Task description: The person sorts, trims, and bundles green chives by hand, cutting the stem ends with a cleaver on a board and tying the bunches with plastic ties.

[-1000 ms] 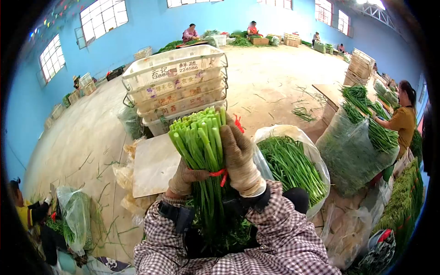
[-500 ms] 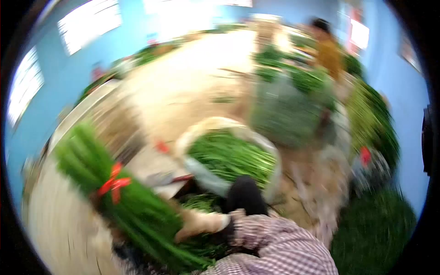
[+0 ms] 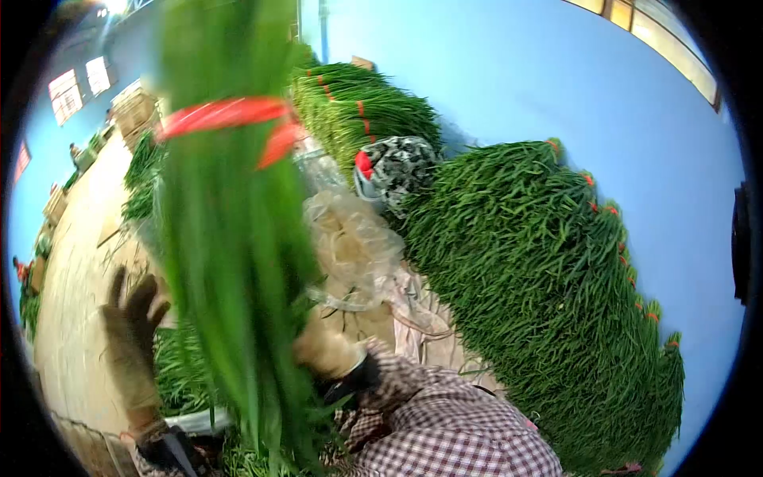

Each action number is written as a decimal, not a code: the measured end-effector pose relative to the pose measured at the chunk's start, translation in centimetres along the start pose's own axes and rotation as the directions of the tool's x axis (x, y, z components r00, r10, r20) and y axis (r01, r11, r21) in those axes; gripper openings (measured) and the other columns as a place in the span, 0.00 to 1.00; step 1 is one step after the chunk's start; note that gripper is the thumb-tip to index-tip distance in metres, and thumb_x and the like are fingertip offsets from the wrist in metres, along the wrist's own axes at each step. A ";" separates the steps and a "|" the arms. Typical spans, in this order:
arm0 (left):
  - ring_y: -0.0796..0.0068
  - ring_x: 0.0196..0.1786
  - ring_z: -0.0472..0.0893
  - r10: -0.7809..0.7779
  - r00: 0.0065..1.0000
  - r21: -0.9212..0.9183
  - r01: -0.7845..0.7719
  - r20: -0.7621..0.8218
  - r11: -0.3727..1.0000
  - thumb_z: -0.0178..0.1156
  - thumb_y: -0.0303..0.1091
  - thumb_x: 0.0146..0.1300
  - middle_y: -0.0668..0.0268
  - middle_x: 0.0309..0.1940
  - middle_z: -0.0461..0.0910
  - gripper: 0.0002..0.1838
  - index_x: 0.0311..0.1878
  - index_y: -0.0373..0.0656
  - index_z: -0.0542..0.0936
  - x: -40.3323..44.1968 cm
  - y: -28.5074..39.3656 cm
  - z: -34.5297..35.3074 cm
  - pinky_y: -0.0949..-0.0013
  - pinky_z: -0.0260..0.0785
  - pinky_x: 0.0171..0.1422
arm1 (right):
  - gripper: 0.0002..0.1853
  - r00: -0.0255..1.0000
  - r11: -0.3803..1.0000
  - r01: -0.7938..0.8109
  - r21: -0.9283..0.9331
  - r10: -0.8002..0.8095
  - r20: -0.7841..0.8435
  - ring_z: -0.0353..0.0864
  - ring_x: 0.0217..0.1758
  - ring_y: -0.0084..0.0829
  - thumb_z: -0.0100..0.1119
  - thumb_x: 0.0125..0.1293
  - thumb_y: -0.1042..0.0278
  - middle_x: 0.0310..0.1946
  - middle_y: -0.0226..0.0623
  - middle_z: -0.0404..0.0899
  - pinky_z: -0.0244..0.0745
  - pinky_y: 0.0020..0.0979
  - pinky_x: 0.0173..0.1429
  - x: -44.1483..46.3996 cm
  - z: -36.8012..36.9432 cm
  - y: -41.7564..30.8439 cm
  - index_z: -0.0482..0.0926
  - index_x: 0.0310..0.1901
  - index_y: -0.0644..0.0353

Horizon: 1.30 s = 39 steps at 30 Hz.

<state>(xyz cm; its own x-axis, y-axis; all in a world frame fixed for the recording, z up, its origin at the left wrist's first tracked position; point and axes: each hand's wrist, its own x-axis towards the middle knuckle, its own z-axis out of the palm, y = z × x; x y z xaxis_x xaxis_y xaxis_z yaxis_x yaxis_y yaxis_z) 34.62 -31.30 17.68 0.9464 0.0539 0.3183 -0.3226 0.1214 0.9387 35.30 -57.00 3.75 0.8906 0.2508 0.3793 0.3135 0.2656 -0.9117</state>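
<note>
A tall bunch of garlic chives point(image 3: 230, 207) stands nearly upright and blurred in front of me, with a red tie point(image 3: 226, 117) around its upper part. My right hand point(image 3: 326, 350) grips it from the right, low down; the leaves hide the fingertips. To the left of the bunch, my left hand point(image 3: 135, 334) is raised in a glove, fingers spread and holding nothing. Below and behind the bunch, more loose greens point(image 3: 179, 366) show near my lap.
Along the blue wall point(image 3: 509, 71) on the right lies a long pile of tied bunches point(image 3: 540, 294). Farther back are another stack of bunches point(image 3: 373, 107), a black-and-grey patterned cloth point(image 3: 401, 167) and crumpled clear plastic point(image 3: 350, 238). Crates point(image 3: 135, 111) stand at the far left.
My view has swung right toward the wall pile. The bunch has gone from tilted across my lap to upright, close to the camera. My left hand has come off it and opened.
</note>
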 end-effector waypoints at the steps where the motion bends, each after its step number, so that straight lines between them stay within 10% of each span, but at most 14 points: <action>1: 0.55 0.69 0.69 -0.077 0.995 0.018 0.076 0.059 0.997 0.50 0.67 0.67 0.50 0.67 0.69 0.43 0.75 0.44 0.60 1.7 -3.3 -1.2 0.51 0.62 0.72 | 0.24 0.983 0.991 0.105 -0.084 -0.116 -0.139 0.78 0.55 0.33 0.66 0.63 0.65 0.55 0.37 0.80 0.73 0.36 0.60 0.1 -4.3 -2.5 0.75 0.60 0.62; 6: 0.49 0.72 0.65 -0.295 0.954 -0.014 0.295 -0.048 0.955 0.51 0.66 0.67 0.46 0.68 0.67 0.42 0.76 0.49 0.58 6.1 -11.9 -3.7 0.50 0.63 0.70 | 0.18 0.686 0.937 0.009 -0.348 -0.259 -0.680 0.80 0.46 0.31 0.63 0.65 0.65 0.49 0.37 0.83 0.78 0.33 0.51 0.8 -23.0 -11.9 0.79 0.56 0.60; 10: 0.50 0.74 0.62 -0.381 0.915 -0.121 0.366 -0.130 0.923 0.52 0.66 0.67 0.47 0.70 0.64 0.44 0.77 0.49 0.55 9.1 -14.5 -6.4 0.50 0.60 0.73 | 0.26 0.546 0.847 0.189 -0.496 -0.511 -0.664 0.78 0.53 0.32 0.64 0.64 0.57 0.52 0.36 0.81 0.72 0.33 0.60 -0.4 -33.0 -21.0 0.76 0.60 0.61; 13: 0.52 0.75 0.61 -0.396 0.904 -0.035 0.396 -0.162 0.918 0.49 0.68 0.67 0.48 0.72 0.62 0.43 0.77 0.52 0.55 9.5 -14.1 -7.7 0.51 0.60 0.73 | 0.35 0.423 0.824 -0.133 -0.551 -0.456 -0.783 0.70 0.68 0.42 0.64 0.61 0.47 0.65 0.48 0.72 0.66 0.36 0.70 -0.7 -44.0 -24.5 0.74 0.62 0.66; 15: 0.51 0.76 0.60 -0.356 0.915 -0.015 0.359 -0.191 0.933 0.50 0.66 0.67 0.47 0.73 0.59 0.42 0.78 0.56 0.54 9.1 -16.2 -13.4 0.51 0.59 0.74 | 0.41 0.388 0.771 -0.378 -0.512 -0.370 -0.844 0.69 0.68 0.46 0.70 0.60 0.60 0.66 0.55 0.69 0.67 0.42 0.69 -2.4 -54.0 -24.7 0.61 0.70 0.68; 19: 0.50 0.77 0.58 -0.360 0.880 -0.111 0.343 -0.309 0.933 0.50 0.65 0.68 0.47 0.75 0.57 0.42 0.79 0.58 0.53 5.2 -16.2 -20.7 0.51 0.57 0.75 | 0.41 0.146 0.036 -0.989 -0.146 0.002 -0.989 0.50 0.79 0.40 0.50 0.71 0.44 0.77 0.46 0.53 0.57 0.42 0.77 -6.7 -62.0 -16.9 0.49 0.76 0.58; 25: 0.51 0.76 0.59 -0.353 0.783 0.040 0.433 -0.513 0.901 0.54 0.74 0.60 0.47 0.75 0.57 0.53 0.79 0.50 0.50 -2.7 -13.2 -27.6 0.50 0.58 0.75 | 0.35 0.366 -0.147 -0.920 -0.363 -0.654 -0.662 0.54 0.79 0.43 0.57 0.70 0.62 0.76 0.48 0.53 0.52 0.39 0.80 -8.9 -48.3 -8.3 0.55 0.75 0.58; 26: 0.52 0.76 0.60 -0.026 0.998 0.216 0.036 -0.048 0.976 0.58 0.76 0.53 0.49 0.75 0.57 0.59 0.79 0.48 0.50 -7.1 -12.7 -27.7 0.50 0.59 0.75 | 0.34 0.379 -0.006 -0.843 -0.538 -0.717 -0.585 0.53 0.79 0.44 0.56 0.70 0.63 0.75 0.48 0.56 0.49 0.40 0.81 -9.6 -44.6 -6.3 0.55 0.74 0.59; 28: 0.52 0.76 0.60 -0.148 0.922 0.240 0.244 -0.359 0.940 0.62 0.80 0.45 0.49 0.75 0.55 0.68 0.79 0.44 0.47 -9.5 -11.4 -26.0 0.49 0.55 0.78 | 0.31 0.429 0.077 -0.808 -0.584 -0.601 -0.674 0.52 0.79 0.46 0.54 0.71 0.63 0.75 0.48 0.56 0.45 0.41 0.82 -9.1 -34.9 -3.2 0.59 0.73 0.60; 32: 0.56 0.64 0.74 -0.339 0.629 -0.120 0.364 -0.700 0.924 0.58 0.62 0.66 0.53 0.63 0.73 0.40 0.72 0.47 0.63 -11.9 -12.8 -25.5 0.50 0.70 0.66 | 0.29 0.854 0.184 -0.342 -0.921 -0.347 -0.387 0.63 0.73 0.46 0.51 0.74 0.64 0.70 0.48 0.65 0.54 0.44 0.79 -11.4 -28.7 22.0 0.58 0.74 0.56; 33: 0.57 0.62 0.75 -0.333 0.609 -0.118 0.366 -0.720 0.923 0.59 0.61 0.65 0.55 0.61 0.75 0.40 0.72 0.47 0.63 -12.6 -12.3 -24.7 0.52 0.71 0.63 | 0.29 0.929 0.043 -0.369 -0.928 0.031 -0.368 0.64 0.73 0.44 0.55 0.71 0.64 0.69 0.47 0.66 0.60 0.42 0.76 -8.3 -22.9 21.3 0.63 0.71 0.56; 35: 0.58 0.60 0.76 -0.352 0.563 -0.152 0.372 -0.748 0.916 0.61 0.60 0.65 0.55 0.58 0.77 0.40 0.72 0.46 0.63 -14.3 -12.8 -23.4 0.54 0.74 0.60 | 0.27 0.855 0.339 -0.427 -0.838 0.453 -0.252 0.68 0.70 0.43 0.60 0.68 0.64 0.67 0.45 0.70 0.67 0.41 0.71 -3.9 -10.3 16.0 0.70 0.67 0.57; 37: 0.57 0.60 0.76 -0.411 0.512 -0.205 0.412 -0.754 0.888 0.61 0.60 0.65 0.55 0.58 0.77 0.40 0.71 0.45 0.63 -16.5 -13.4 -24.0 0.56 0.75 0.59 | 0.24 0.980 0.673 -0.101 -0.732 0.195 0.044 0.73 0.65 0.45 0.62 0.65 0.65 0.63 0.45 0.74 0.71 0.42 0.67 -1.4 -4.1 16.1 0.74 0.63 0.58; 39: 0.63 0.54 0.80 -0.377 0.539 -0.203 0.355 -0.753 0.913 0.63 0.59 0.64 0.58 0.53 0.80 0.38 0.69 0.44 0.66 -20.1 -15.4 -24.9 0.60 0.75 0.57 | 0.24 0.909 0.539 0.408 -0.737 -0.168 0.381 0.76 0.60 0.44 0.66 0.61 0.65 0.59 0.41 0.76 0.71 0.44 0.64 2.0 1.0 18.9 0.76 0.60 0.55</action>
<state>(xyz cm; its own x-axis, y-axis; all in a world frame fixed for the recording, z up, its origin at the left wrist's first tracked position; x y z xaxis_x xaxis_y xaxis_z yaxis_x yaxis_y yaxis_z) 20.29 -9.54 -6.50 0.6227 0.7299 -0.2820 0.0387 0.3312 0.9428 42.63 -50.52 -12.55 0.6317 0.5381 0.5580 0.7752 -0.4406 -0.4527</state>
